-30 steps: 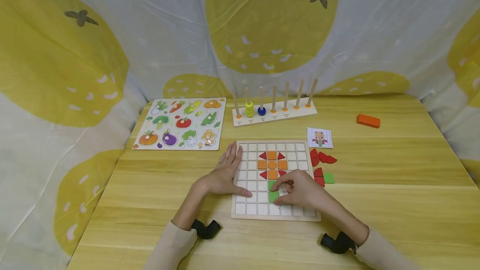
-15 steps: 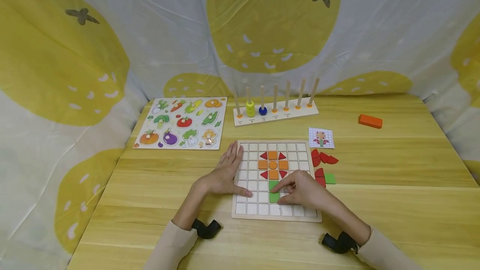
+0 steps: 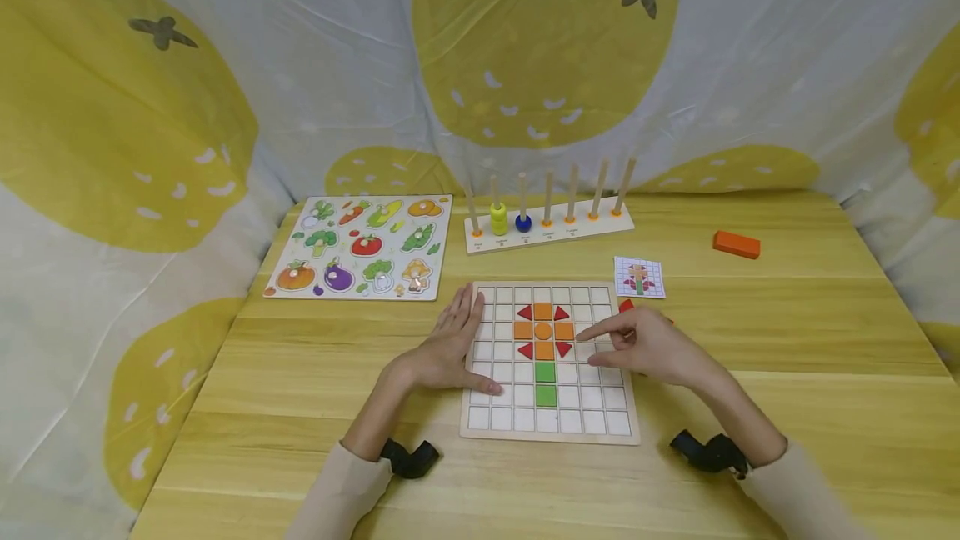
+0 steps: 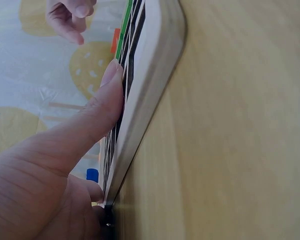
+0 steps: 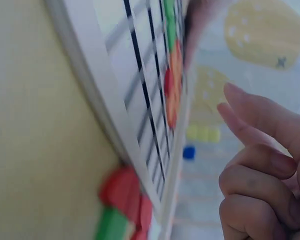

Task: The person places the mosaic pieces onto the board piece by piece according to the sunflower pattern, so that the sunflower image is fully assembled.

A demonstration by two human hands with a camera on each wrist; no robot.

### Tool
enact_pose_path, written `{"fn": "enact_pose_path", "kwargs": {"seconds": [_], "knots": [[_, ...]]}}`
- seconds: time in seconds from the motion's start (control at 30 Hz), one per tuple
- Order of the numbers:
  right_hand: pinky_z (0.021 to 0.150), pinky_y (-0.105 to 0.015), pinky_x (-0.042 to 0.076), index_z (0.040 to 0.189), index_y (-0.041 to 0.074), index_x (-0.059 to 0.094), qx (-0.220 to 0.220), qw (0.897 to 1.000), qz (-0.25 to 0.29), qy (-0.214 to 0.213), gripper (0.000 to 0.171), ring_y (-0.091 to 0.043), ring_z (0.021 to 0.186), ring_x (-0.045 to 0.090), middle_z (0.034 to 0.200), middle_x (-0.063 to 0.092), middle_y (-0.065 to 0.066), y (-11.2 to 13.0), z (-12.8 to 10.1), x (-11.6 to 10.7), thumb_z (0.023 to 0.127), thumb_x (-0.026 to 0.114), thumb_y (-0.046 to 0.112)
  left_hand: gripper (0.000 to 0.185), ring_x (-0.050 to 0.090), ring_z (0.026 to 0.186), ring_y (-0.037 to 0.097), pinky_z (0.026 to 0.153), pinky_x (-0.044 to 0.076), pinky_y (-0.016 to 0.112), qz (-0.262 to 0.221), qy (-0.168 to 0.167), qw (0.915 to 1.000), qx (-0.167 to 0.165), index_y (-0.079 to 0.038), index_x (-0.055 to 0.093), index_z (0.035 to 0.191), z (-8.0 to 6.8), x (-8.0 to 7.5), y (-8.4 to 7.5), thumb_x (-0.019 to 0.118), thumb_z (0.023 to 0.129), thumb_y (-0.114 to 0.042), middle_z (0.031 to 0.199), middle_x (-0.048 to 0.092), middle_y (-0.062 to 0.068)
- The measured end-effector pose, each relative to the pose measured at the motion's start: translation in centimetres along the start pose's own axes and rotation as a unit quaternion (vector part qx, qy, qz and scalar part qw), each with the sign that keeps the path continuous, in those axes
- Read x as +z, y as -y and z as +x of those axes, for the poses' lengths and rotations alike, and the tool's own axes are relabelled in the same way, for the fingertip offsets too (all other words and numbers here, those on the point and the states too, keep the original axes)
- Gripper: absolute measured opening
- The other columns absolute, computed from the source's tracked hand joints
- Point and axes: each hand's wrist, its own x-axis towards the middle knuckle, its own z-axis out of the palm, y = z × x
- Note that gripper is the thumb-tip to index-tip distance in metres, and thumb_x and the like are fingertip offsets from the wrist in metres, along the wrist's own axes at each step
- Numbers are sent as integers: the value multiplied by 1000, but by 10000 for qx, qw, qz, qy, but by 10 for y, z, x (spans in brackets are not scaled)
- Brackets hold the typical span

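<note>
A wooden grid board (image 3: pixel 592 422) lies in front of me in the head view. On it, orange squares (image 3: pixel 543 312) surround an orange circle (image 3: pixel 543 331), with red triangles (image 3: pixel 525 312) at the corners. Two green squares (image 3: pixel 545 395) run below them. My left hand (image 3: pixel 442 357) rests at the board's left edge, its thumb (image 4: pixel 97 112) lying straight over the top. Over the board's right side hovers my right hand (image 3: pixel 660 348), holding nothing; thumb and index finger are extended and apart, the other fingers bent. It partly hides red pieces (image 3: pixel 626 305) beyond the right edge.
A printed pattern card (image 3: pixel 639 277) lies at the board's upper right. Behind stand a peg rack (image 3: pixel 550 232) with yellow and blue beads and a vegetable puzzle (image 3: pixel 358 248). An orange block (image 3: pixel 737 244) is farther right. Loose red quarter-circles (image 5: pixel 122 187) and a green tile (image 5: pixel 111 225) show beside the board.
My right hand has left the green squares, lifting and moving right and away from me, and now covers most of the loose pieces. My left hand stays at the board's edge.
</note>
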Motion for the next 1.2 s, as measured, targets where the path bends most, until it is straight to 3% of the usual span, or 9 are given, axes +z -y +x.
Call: {"fn": "enact_pose_path", "kwargs": {"seconds": [0.2, 0.43, 0.67, 0.93, 1.2], "knots": [[49, -20, 26, 109, 11, 81, 52, 9999, -51, -151, 27, -2, 55, 24, 60, 23, 9, -21, -19, -40, 84, 86, 18, 139, -25, 159, 34, 132, -5, 52, -39, -13, 10000, 8, -3, -11, 164, -1, 1, -1, 85, 80, -55, 169, -30, 17], [50, -22, 25, 114, 6, 79, 242, 9996, -18, 136, 37, -3, 58, 24, 64, 21, 7, -53, -35, -59, 80, 89, 16, 139, -26, 159, 33, 132, -5, 52, -54, -18, 10000, -11, -3, -12, 164, 1, 2, -1, 85, 79, -56, 169, -30, 16], [51, -23, 27, 104, 4, 76, 303, 9988, 30, 393, 28, -4, 58, 27, 64, 27, 6, -64, -30, -59, 80, 88, 14, 140, -27, 158, 32, 132, -6, 51, -90, -4, 9999, -54, -4, -13, 164, -1, 0, -3, 86, 79, -55, 169, -31, 15], [52, -23, 30, 101, 3, 75, 590, 9974, -403, -51, 29, -5, 57, 35, 63, 38, 5, -64, -30, -61, 80, 89, 17, 139, -26, 159, 33, 132, -5, 52, -63, -14, 10000, -23, -3, -11, 164, -1, -2, -3, 86, 79, -55, 169, -31, 15], [53, -22, 30, 100, 8, 76, 278, 9992, -198, -231, 25, -3, 58, 32, 63, 32, 7, -40, -28, -42, 81, 88, 19, 140, -27, 158, 32, 132, -5, 52, -23, 12, 10000, -39, -3, -12, 164, -1, -1, -2, 85, 79, -57, 169, -31, 15]]}}
